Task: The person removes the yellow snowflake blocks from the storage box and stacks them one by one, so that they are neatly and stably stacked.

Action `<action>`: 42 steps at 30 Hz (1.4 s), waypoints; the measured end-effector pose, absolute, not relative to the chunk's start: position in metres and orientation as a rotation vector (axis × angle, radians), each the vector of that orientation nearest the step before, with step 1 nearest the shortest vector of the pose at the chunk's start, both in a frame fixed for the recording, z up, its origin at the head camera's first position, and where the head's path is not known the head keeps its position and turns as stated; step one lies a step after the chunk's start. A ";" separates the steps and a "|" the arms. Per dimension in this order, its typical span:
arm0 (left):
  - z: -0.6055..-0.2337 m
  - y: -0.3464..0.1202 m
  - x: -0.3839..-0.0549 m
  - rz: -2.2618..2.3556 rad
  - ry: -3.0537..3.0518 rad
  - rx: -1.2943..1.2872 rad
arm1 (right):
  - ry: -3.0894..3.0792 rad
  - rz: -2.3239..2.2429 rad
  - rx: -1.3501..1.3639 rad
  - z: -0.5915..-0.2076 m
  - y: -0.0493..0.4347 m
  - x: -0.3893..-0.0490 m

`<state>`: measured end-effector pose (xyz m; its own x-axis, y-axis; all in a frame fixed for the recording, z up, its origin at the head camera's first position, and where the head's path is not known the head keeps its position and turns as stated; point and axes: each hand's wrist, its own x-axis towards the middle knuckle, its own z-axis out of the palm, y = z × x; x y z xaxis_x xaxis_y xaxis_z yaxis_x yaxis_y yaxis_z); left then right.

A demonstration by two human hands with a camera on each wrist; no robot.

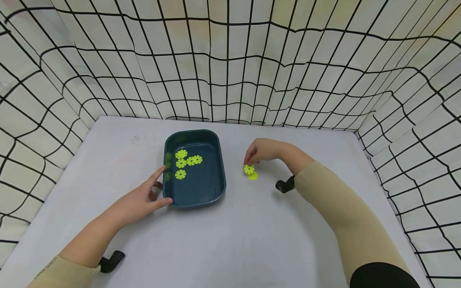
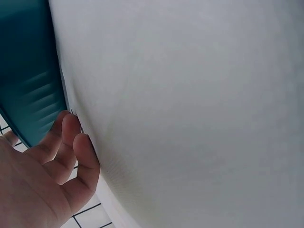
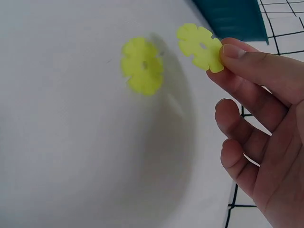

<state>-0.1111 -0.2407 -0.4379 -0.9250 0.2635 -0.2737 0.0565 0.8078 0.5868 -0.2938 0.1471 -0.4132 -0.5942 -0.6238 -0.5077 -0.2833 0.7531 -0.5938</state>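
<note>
My right hand (image 1: 262, 151) pinches a yellow notched plastic disc (image 3: 200, 46) between thumb and fingertips, tilted just above the table. Below it, a second yellow disc (image 3: 142, 66) lies flat on the table, partly covered in the head view. A dark teal tray (image 1: 194, 192) stands to the left, with several similar yellow discs (image 1: 181, 174) on its floor, two of them touching or overlapping. Against the tray's left side rests my left hand (image 1: 138, 202), its index finger at the rim and its thumb by the near left corner.
White cloth covers the tabletop (image 1: 234, 248). Black grid netting (image 1: 227, 72) over pale sheets rises behind the table and along both sides. A black piece sticks out at each sleeve cuff, the right one (image 1: 285, 185) close above the table.
</note>
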 end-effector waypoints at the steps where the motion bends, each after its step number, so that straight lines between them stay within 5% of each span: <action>1: -0.438 -0.241 -0.111 0.845 2.649 0.242 | 2.214 -0.610 -0.667 -0.416 0.150 -0.293; 42: -0.442 -0.242 -0.112 0.860 2.636 0.233 | 2.317 -0.618 -0.715 -0.441 0.176 -0.266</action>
<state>-0.1122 -0.2418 -0.4415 -0.9227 0.2623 -0.2825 0.0454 0.8016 0.5962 -0.2658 0.1759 -0.4409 -0.6551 -0.6244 -0.4253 -0.3295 0.7427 -0.5829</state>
